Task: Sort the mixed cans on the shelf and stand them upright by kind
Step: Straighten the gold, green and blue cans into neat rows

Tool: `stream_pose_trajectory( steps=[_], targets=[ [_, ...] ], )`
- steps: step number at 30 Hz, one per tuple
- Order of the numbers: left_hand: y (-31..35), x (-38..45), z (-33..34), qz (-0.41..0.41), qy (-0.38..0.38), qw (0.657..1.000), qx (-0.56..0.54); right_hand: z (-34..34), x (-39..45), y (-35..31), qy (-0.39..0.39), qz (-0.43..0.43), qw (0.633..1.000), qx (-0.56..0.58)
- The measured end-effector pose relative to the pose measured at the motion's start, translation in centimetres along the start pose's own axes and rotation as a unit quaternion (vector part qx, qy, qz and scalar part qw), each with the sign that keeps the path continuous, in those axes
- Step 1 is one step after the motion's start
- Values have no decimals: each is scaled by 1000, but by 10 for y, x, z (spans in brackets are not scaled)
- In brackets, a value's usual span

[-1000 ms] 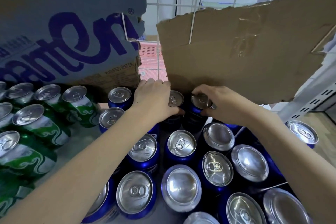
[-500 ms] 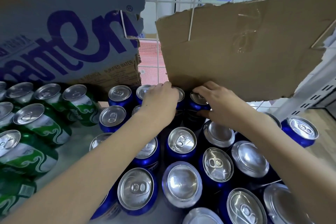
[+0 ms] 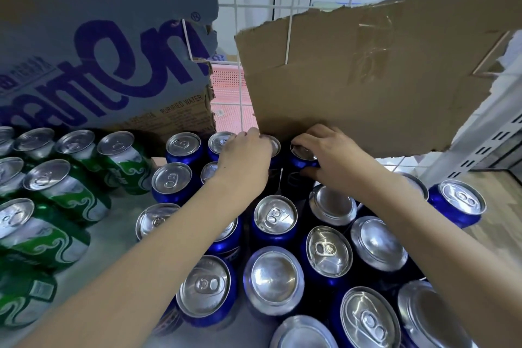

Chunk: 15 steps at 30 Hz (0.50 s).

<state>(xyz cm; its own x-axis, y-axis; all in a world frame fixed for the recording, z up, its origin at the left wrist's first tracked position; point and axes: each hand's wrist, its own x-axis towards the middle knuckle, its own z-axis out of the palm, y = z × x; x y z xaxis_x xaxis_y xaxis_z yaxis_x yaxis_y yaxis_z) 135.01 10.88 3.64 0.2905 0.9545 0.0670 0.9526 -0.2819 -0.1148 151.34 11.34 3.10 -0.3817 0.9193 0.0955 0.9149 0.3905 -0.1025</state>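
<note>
While both hands work the back row, blue cans gather on one side of the shelf (image 3: 118,237).

Left hand (image 3: 244,162) fingers curl over a can top (image 3: 273,144); right hand (image 3: 332,159) fingers pinch a blue can (image 3: 303,154) by its rim, seemingly to seat it upright. Green cans (image 3: 65,186) stand well left of the fingers; torn cardboard (image 3: 367,79) leans just beyond.
</note>
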Motion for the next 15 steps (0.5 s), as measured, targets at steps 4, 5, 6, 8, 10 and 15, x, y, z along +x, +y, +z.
stream_pose_trajectory(
  steps=[4, 5, 6, 8, 10, 15],
  targets=[
    [-4, 2, 5, 4, -17, 999, -36, 2, 1, -4, 1, 17, 1000, 10],
    [-5, 2, 5, 3, -20, 999, -47, 3, 0, -4, 4, 24, 1000, 17],
    [-5, 2, 5, 3, -23, 998, -56, 3, -1, -5, 8, 30, 999, 21],
    [-6, 1, 6, 7, -25, 997, -69, 3, -1, -7, 9, 37, 999, 21],
    [-8, 1, 6, 10, -28, 996, -84, 3, -2, -9, 8, 43, 999, 21],
    [-13, -9, -5, 20, -49, 989, -135, -5, -13, -13, 13, 72, 997, 34]
  ],
)
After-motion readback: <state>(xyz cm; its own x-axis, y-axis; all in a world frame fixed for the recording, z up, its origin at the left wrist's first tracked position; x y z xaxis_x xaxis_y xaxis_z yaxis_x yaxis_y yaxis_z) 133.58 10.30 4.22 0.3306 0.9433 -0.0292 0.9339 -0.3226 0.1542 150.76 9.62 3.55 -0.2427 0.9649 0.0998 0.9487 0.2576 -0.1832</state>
